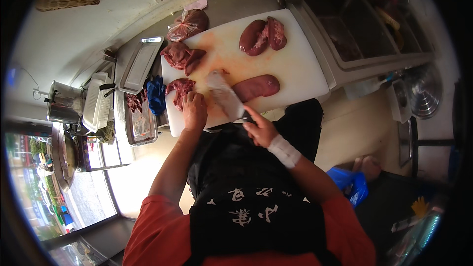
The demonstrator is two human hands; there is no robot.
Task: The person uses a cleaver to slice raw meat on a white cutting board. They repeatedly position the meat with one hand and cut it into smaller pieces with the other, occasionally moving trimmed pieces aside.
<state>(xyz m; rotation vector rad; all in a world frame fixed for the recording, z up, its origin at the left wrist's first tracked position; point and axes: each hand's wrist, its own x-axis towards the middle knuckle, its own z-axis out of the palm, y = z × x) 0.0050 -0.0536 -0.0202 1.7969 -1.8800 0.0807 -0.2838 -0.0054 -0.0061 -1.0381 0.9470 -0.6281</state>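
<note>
My right hand (259, 129) grips the dark handle of a cleaver (224, 93), its broad blade angled over the white cutting board (300, 69). Fingers curled, my left hand (195, 112) presses on a dark red piece of meat (181, 88) at the board's left side. Just right of the blade lies a smooth, brownish-red slab of organ meat (257, 87). Toward the far right of the board are more smooth organ pieces (256, 37) with pale fatty parts. Another raw lump (181, 57) rests at the far left, beside a clear bag of meat (189, 24).
Left of the board are an empty metal tray (141, 64), another tray (143, 130) with meat scraps, a blue cloth or bag (156, 94), and a white plastic basket (94, 103). A metal sink (340, 61) stands far right. A blue bag (355, 187) sits lower right.
</note>
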